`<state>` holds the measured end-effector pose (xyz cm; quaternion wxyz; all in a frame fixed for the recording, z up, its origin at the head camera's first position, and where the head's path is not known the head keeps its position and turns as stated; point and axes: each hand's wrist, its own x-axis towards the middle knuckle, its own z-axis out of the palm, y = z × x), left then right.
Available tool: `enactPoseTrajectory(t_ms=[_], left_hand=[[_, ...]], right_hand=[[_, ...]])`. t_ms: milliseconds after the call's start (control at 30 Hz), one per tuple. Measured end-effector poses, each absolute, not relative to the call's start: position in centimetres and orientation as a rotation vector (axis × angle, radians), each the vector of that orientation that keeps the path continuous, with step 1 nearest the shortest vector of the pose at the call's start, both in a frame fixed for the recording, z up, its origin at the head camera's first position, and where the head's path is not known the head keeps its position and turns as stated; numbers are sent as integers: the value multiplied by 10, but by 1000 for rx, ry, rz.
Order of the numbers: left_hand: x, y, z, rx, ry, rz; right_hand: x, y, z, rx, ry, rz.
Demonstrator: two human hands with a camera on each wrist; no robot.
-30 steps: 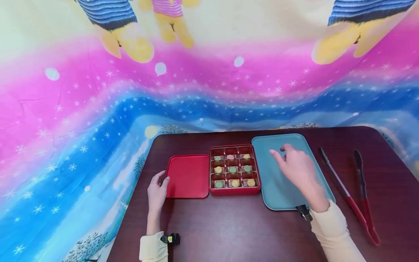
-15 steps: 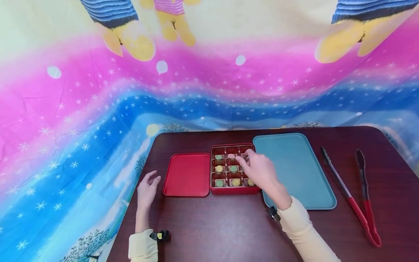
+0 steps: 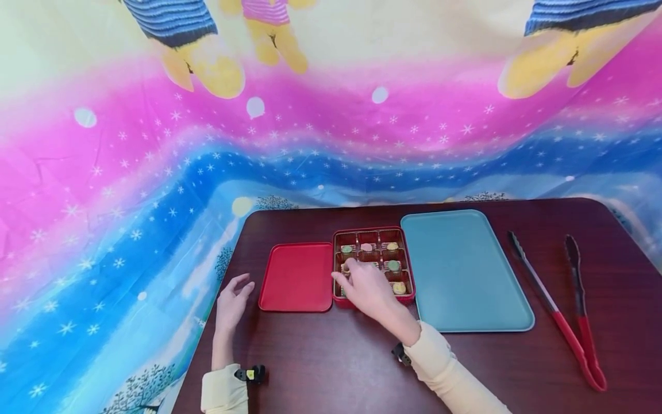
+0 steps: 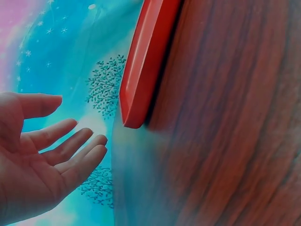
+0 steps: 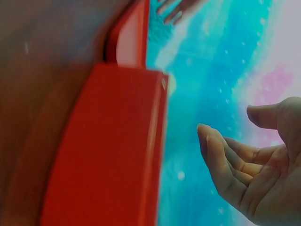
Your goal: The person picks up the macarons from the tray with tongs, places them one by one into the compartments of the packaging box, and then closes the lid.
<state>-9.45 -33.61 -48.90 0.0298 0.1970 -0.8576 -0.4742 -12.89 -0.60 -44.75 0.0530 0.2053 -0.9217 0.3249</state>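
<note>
My right hand (image 3: 368, 287) is over the red box (image 3: 374, 303), its fingers bent and parted from the thumb. Nothing shows between them in the right wrist view, where the box's side (image 5: 113, 141) stands beside the hand. Divided into compartments, the box holds small sweets in green, pink and yellow, such as a pink sweet (image 3: 366, 247) and a yellow sweet (image 3: 399, 287); several are hidden under the hand. My left hand (image 3: 231, 305) is just left of the red lid (image 3: 296, 279), fingers relaxed and apart from it; the left wrist view shows the lid's edge (image 4: 141, 84) too.
A blue-green tray (image 3: 465, 270) lies right of the box, close against it. Farther right are long tongs (image 3: 581, 345) with red handles, spread apart. The dark wooden table (image 3: 331, 362) ends at a printed cloth (image 3: 320, 138) behind and to the left.
My right hand has swept left from above the tray, across the box to its front left part. The left hand has shifted slightly left, away from the lid.
</note>
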Motion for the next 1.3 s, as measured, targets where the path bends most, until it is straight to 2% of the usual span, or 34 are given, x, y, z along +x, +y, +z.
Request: enactPoseTrajectory(t_ms=[333, 700, 967, 1300], left_hand=[[-97, -325, -501, 518, -2726, -1379], [-98, -322, -511, 487, -2812, -1267], [-95, -329, -512, 475, -2841, -1172], [-86, -342, -509, 473, -2894, -1194]], right_hand=[[-114, -36, -469, 768, -2797, 1176], [-96, -60, -481, 732, -2896, 1117], [-89, -67, -493, 764, -2844, 1070], [-85, -70, -493, 798, -2870, 1247]])
